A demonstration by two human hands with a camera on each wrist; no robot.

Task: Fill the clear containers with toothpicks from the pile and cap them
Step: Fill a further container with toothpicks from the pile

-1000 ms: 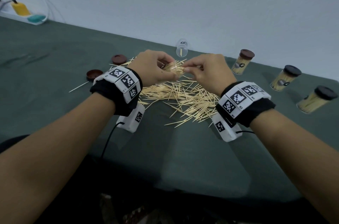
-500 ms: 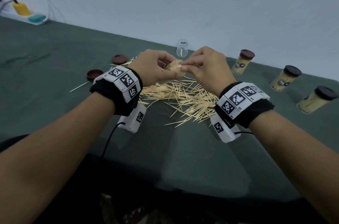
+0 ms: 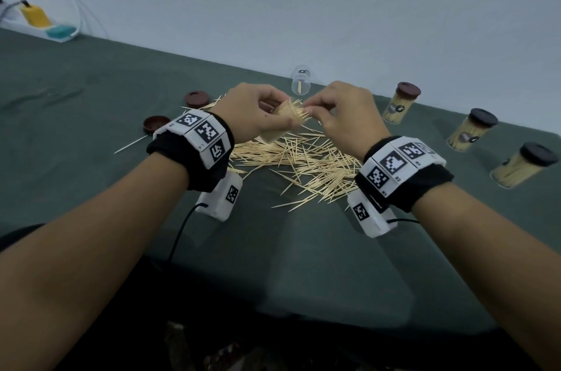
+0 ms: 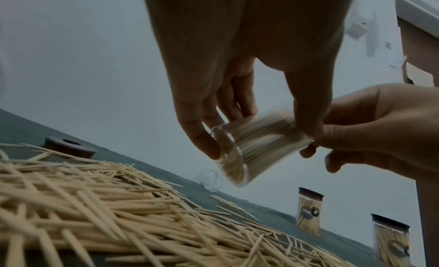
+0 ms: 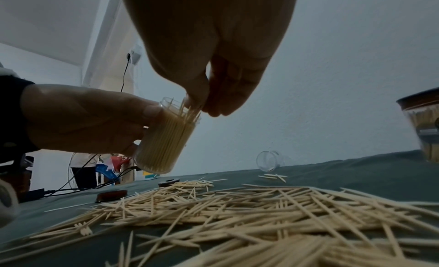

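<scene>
Table [image 3: 91, 115], green cloth, wall behind. Loose pile of toothpicks [image 3: 306, 170] spread across the middle, directly under both hands.

Three capped containers [image 3: 400, 102] stand full at the right rear. One empty container [image 3: 301, 80] lies on its side at the far edge with a pick or two inside. Two brown caps [image 3: 196, 98] sit left of the pile, well apart from the hands.

Left hand [image 3: 255, 115] is wrapped around the working container [image 5: 166, 137], held clear of the table and tilted with its mouth toward the right hand. It looks nearly full; picks packed parallel, several tips sticking out past the rim.

Right hand [image 3: 343, 115] has its fingertips [image 5: 202, 102] pinched together at the mouth, on the protruding picks.

Judgement: step in hand is seating the last picks.

- Keep the container tilted only slightly; a steeper lean would likely let the packed bundle slide out over the pile.
- Feed picks parallel to those already in; a crossed one would probably jam at the rim.
- Press the proud tips down flush before capping, or the cap may not seat.
- A light tap of the base on the table should settle the bundle.
- Nearest cap is to the left; the right hand is the free one to fetch it.
</scene>
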